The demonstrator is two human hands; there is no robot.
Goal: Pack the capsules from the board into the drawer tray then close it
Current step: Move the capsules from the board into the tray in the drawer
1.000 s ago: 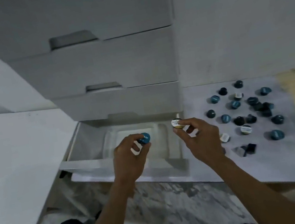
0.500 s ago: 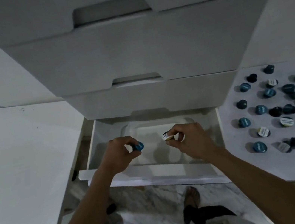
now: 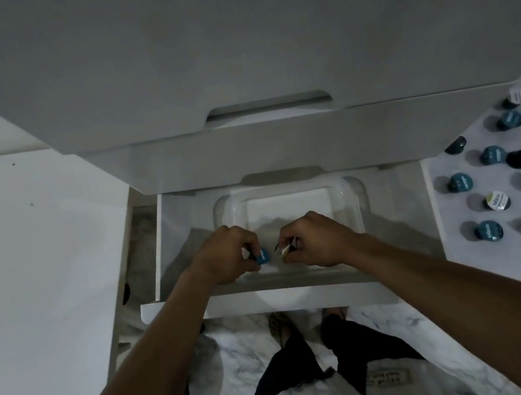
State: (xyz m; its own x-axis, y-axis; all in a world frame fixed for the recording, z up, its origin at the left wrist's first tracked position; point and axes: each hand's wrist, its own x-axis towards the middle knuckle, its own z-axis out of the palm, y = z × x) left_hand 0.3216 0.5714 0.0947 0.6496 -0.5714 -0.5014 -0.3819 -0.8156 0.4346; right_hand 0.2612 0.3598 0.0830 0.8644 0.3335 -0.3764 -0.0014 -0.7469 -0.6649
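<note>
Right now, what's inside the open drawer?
A clear tray, looking empty. Above it the left hand holds a blue capsule, the right hand a pale one. The hands cover the tray's front.

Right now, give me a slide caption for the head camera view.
Both hands lower capsules into the clear tray: left hand blue capsule, right hand pale-lidded capsule.

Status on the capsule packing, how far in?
Early. Done: the drawer is open and the clear tray inside shows no capsules yet. In hand: the left hand holds a blue capsule and the right hand a pale-lidded capsule, both low over the tray. Left: the capsules on the board at right, then closing the drawer.
</note>
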